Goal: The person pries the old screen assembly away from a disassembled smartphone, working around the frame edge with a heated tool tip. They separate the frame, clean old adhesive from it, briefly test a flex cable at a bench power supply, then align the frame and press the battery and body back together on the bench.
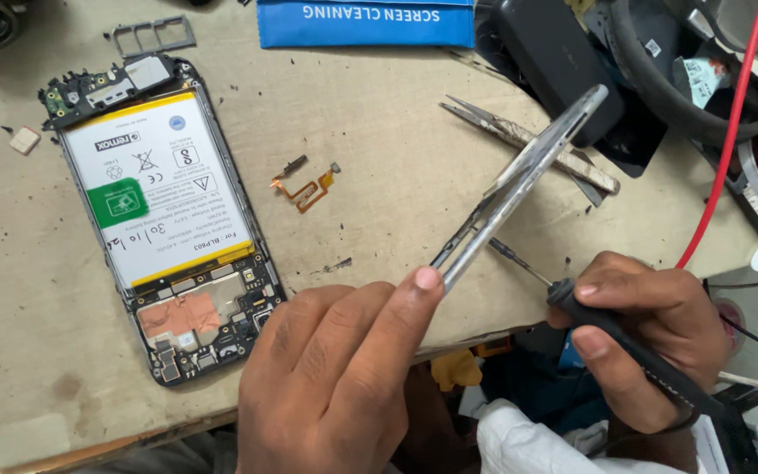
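Worn bench (379,132) — phone frame (519,180) slants up-right, screwdriver (607,329) beneath.

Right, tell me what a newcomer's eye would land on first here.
First the opened phone lying at the left of the worktable, back off, its white battery bare. Then the hands at the near edge: the left hand holds a thin frame piece up at a slant, and the right hand points a dark-handled screwdriver at it.
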